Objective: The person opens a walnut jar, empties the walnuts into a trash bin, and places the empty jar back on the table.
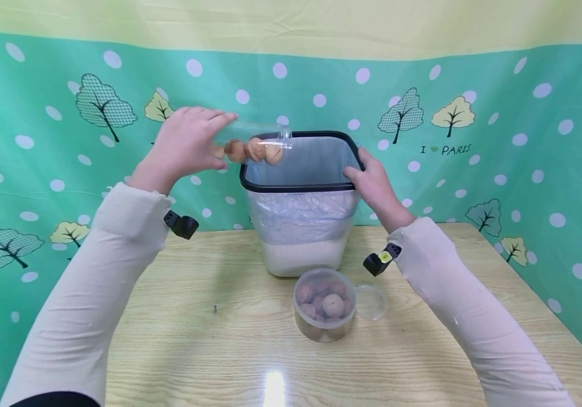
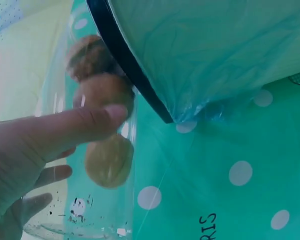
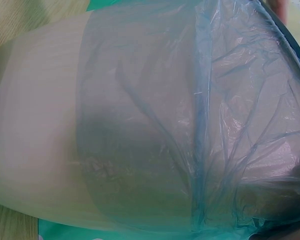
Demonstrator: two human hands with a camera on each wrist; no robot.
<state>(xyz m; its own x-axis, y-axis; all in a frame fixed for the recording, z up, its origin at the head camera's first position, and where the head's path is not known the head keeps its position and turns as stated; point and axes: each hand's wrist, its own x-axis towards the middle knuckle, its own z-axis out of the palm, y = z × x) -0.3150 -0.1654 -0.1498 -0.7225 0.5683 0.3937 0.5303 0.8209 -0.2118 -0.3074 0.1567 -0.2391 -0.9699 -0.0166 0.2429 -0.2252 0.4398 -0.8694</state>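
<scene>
The left hand [image 1: 189, 141] grips a clear cylindrical jar [image 1: 257, 133] (brown walnuts [image 1: 255, 149] inside). Farther right, the right hand [image 1: 374, 180] clasps a black-rimmed bin [image 1: 301, 257].

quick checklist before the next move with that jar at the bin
1. Left grip around clear jar: ok.
2. Jar mouth over bin opening: ok, judging by the head view.
3. Walnuts inside the jar: ok, at least three show.
4. Right grip holding black rim: ok.
5. Liner draped down outside the bin: ok.
6. Bin's bottom empty: cannot tell, hidden.
</scene>
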